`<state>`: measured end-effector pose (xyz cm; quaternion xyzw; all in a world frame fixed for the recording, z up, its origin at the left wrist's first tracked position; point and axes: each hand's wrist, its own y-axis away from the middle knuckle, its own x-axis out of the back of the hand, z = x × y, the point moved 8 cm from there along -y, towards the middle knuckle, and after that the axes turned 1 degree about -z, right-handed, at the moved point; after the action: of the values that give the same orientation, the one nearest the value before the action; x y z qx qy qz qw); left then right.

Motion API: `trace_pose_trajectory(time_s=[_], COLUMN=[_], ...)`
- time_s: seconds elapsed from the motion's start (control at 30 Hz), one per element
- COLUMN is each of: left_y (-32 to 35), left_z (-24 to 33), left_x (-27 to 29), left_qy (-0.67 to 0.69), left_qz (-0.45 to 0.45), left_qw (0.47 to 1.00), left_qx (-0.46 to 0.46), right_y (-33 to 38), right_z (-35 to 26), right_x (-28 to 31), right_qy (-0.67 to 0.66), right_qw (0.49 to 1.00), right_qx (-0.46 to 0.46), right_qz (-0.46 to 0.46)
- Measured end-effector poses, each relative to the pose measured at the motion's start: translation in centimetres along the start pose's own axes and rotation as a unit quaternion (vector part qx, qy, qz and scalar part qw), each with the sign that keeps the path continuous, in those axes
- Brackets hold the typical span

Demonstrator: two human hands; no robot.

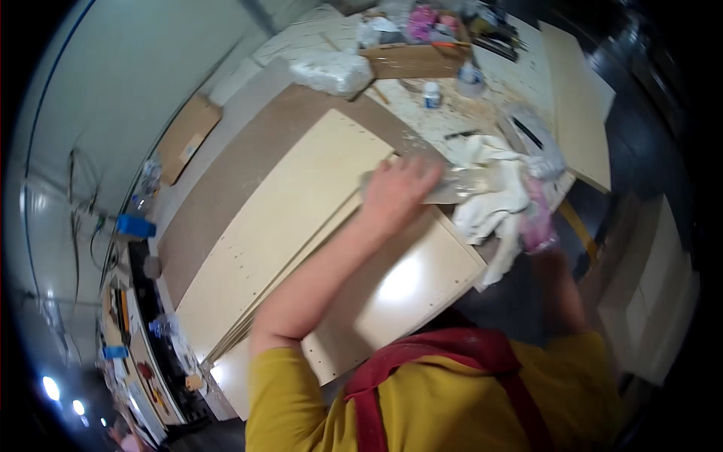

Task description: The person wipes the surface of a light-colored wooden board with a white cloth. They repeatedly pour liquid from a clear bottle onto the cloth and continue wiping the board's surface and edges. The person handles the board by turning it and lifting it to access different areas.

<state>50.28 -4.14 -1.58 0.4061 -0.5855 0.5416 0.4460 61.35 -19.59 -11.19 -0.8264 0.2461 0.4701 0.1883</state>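
Observation:
My left hand (403, 184) reaches across the pale wooden panels, its fingers curled and blurred by motion. Under it, a clear, greyish plastic-looking thing (461, 185) sticks out on the right; its kind does not show. A long pale panel with small holes (294, 200) lies on a stack of similar boards. Nearer to me is another glossy pale panel (392, 279). On the right, my right hand (548, 255) is in shadow at a pink crumpled bundle (538, 215), with its fingers hidden. A white cloth (497, 184) lies beside that bundle.
Brown board (203, 211) covers the table beneath the panels. Farther back are a bubble-wrapped bundle (331, 73), a cardboard box (410, 64) of odds and ends, a small white bottle (431, 96) and a clear tub (471, 81). A long pale board (576, 105) stands at the right.

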Motion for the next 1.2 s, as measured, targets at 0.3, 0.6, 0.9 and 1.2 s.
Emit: trace_pose_trajectory(time_s=[0.3, 0.6, 0.9, 1.2], left_y=[-0.5, -2.0, -4.6, -10.9], left_z=[-0.9, 0.5, 0.9, -5.0], left_x=[1.6, 2.5, -0.3, -5.1], left_qy=[-0.152, -0.216, -0.219, 0.097], left_qz=[-0.107, -0.117, -0.129, 0.067], left_qw=[0.981, 0.961, 0.952, 0.993], left_qx=[-0.055, -0.129, -0.168, -0.007], right_y=[0.0, 1.4, 0.5, -1.3], right_z=[5.9, 4.6, 4.4, -7.3], right_x=[6.0, 5.8, 4.2, 1.6], right_qy=[-0.182, -0.164, -0.198, 0.375], right_qw=[0.973, 0.974, 0.963, 0.89], right_qx=[-0.019, -0.013, 0.003, 0.219], right_qz=[0.141, 0.157, 0.181, 0.14])
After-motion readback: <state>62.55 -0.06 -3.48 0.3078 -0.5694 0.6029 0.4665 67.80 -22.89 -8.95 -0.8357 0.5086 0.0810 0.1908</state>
